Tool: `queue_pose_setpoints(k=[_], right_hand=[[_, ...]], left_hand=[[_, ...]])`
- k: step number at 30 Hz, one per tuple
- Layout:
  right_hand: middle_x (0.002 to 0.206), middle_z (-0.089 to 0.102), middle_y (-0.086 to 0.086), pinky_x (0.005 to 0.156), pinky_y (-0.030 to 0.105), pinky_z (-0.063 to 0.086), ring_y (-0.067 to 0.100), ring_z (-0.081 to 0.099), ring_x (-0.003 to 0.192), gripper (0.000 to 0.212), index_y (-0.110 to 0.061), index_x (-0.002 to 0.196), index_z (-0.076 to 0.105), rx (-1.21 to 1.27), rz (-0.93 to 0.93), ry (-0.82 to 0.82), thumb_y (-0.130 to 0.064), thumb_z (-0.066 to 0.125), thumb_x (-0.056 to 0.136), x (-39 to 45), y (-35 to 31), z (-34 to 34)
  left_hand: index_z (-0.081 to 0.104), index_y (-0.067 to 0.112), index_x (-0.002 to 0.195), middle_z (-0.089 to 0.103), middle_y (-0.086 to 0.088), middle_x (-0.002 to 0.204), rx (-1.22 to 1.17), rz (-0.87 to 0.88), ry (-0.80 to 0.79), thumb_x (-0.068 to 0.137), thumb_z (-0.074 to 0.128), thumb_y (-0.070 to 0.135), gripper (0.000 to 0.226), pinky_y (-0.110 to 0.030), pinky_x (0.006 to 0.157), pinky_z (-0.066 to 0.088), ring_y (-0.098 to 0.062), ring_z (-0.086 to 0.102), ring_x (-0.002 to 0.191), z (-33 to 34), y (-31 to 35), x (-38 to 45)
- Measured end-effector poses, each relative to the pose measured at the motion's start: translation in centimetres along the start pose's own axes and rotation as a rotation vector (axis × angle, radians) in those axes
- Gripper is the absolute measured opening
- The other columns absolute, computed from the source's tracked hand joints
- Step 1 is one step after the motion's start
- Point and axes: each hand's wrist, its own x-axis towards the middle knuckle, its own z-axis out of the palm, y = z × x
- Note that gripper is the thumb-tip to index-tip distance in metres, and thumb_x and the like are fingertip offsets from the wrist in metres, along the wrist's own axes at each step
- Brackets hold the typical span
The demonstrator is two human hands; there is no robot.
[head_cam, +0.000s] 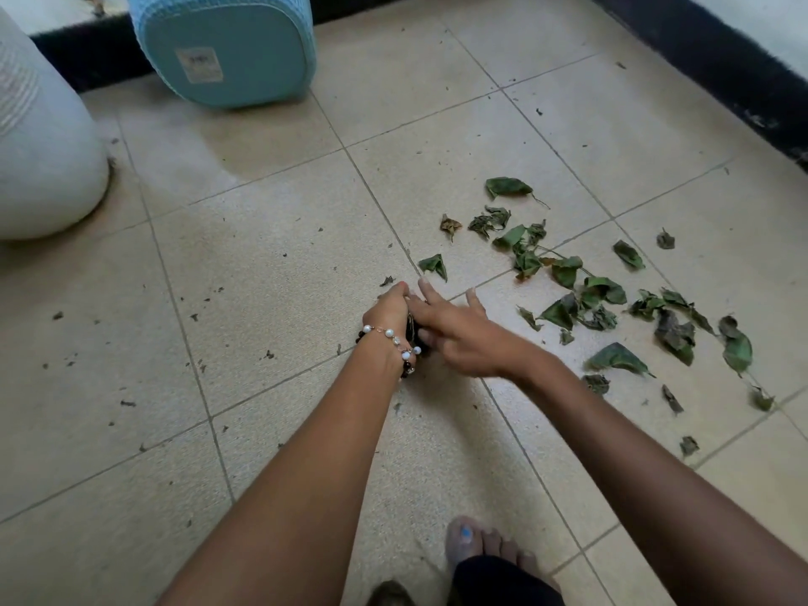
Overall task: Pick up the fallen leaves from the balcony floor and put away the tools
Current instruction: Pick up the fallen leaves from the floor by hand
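Gathering leaves into the cupped hand

Her left hand (pixel 389 310) curls round a dark wad of leaves; the right hand (pixel 454 330), fingers spread, presses more in. Loose leaves (pixel 603 299) lie toward three o'clock: better to sweep them together first, then scoop.

The floor (pixel 271 264) is open in the middle and on the left, with only tiny crumbs there. On the right, a bunch of green leaves (pixel 612 299) lies spread out, just beside the hands. A white pot (pixel 39 159) and a blue basket (pixel 227 50) block the far left corner, and a dark wall edge (pixel 708 59) runs along the right.
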Motion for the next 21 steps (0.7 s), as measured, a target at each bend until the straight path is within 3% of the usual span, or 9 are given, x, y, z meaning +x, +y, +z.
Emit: queue_pose_setpoints(k=[2,3,5,7,9,12,15,18,21], right_hand=[[0.147,0.044,0.007,0.117,0.048,0.024,0.016,0.037,0.138,0.040,-0.008,0.139,0.047,0.414,-0.027,0.043,-0.009,0.045,0.099,0.0,-0.4,-2.1],[0.135,0.057,0.006,0.112,0.041,0.036,0.014,0.051,0.126,0.034,-0.008,0.132,0.055,0.550,-0.016,0.142,-0.010,0.049,0.098,0.2,-0.6,-2.9],[0.121,0.066,0.004,0.104,0.036,0.045,0.011,0.060,0.111,0.030,-0.010,0.125,0.061,0.469,0.039,0.393,-0.013,0.055,0.096,1.4,-0.1,-4.1],[0.134,0.057,0.008,0.107,0.036,0.040,0.018,0.053,0.121,0.039,-0.012,0.133,0.055,0.104,0.125,0.517,-0.016,0.058,0.094,3.3,1.4,-4.7],[0.153,0.031,0.013,0.115,0.041,0.026,0.030,0.029,0.140,0.057,-0.015,0.147,0.036,-0.139,0.186,0.399,-0.020,0.058,0.094,5.0,3.1,-4.7],[0.161,0.001,0.013,0.119,0.047,0.013,0.034,0.004,0.147,0.070,-0.018,0.153,0.015,-0.309,0.193,0.228,-0.028,0.054,0.096,6.6,4.6,-3.5],[0.160,0.008,0.015,0.119,0.045,0.018,0.032,0.009,0.145,0.065,-0.015,0.152,0.019,-0.338,0.069,0.294,-0.029,0.050,0.098,6.9,3.2,-1.4],[0.157,0.015,0.014,0.115,0.044,0.021,0.032,0.014,0.142,0.061,-0.022,0.152,0.024,-0.429,-0.038,0.290,-0.020,0.049,0.097,6.7,1.2,0.5],[0.145,0.036,0.024,0.108,0.047,0.037,0.040,0.036,0.131,0.052,-0.006,0.142,0.042,-0.580,-0.183,0.270,-0.008,0.037,0.091,5.8,0.8,1.8]], left_hand=[[0.058,0.014,0.077,0.060,-0.002,0.063,-0.064,-0.015,-0.027,0.094,0.056,0.036,0.028,-0.020,0.045,0.044,-0.014,0.055,0.048,-0.1,0.0,0.0],[0.052,0.015,0.068,0.051,0.001,0.050,-0.092,-0.029,-0.032,0.095,0.055,0.034,0.032,-0.015,0.037,0.035,-0.010,0.044,0.036,-0.3,0.2,0.0],[0.042,0.020,0.061,0.038,0.006,0.038,-0.167,-0.082,-0.082,0.097,0.053,0.034,0.040,-0.009,0.032,0.022,-0.006,0.029,0.027,-0.8,0.5,-0.2],[0.040,0.021,0.059,0.036,0.008,0.038,-0.206,-0.107,-0.094,0.097,0.052,0.033,0.041,-0.008,0.032,0.018,-0.005,0.025,0.026,-1.7,1.0,-0.2],[0.042,0.021,0.059,0.036,0.007,0.038,-0.197,-0.068,-0.046,0.097,0.052,0.030,0.040,-0.009,0.035,0.017,-0.006,0.023,0.027,-2.7,1.4,-0.1],[0.042,0.020,0.059,0.036,0.005,0.039,-0.173,0.001,0.027,0.095,0.052,0.027,0.039,-0.008,0.037,0.020,-0.008,0.021,0.028,-3.9,2.2,0.0],[0.041,0.019,0.059,0.036,0.005,0.039,-0.194,0.026,0.074,0.094,0.053,0.026,0.038,-0.008,0.037,0.020,-0.008,0.021,0.027,-4.6,2.9,0.3],[0.042,0.017,0.060,0.036,0.005,0.037,-0.230,0.046,0.116,0.094,0.054,0.025,0.037,-0.009,0.034,0.020,-0.008,0.023,0.026,-4.6,2.9,0.3],[0.043,0.017,0.061,0.036,0.005,0.037,-0.249,0.054,0.117,0.094,0.054,0.025,0.036,-0.010,0.034,0.019,-0.008,0.024,0.026,-4.5,2.5,0.1]])
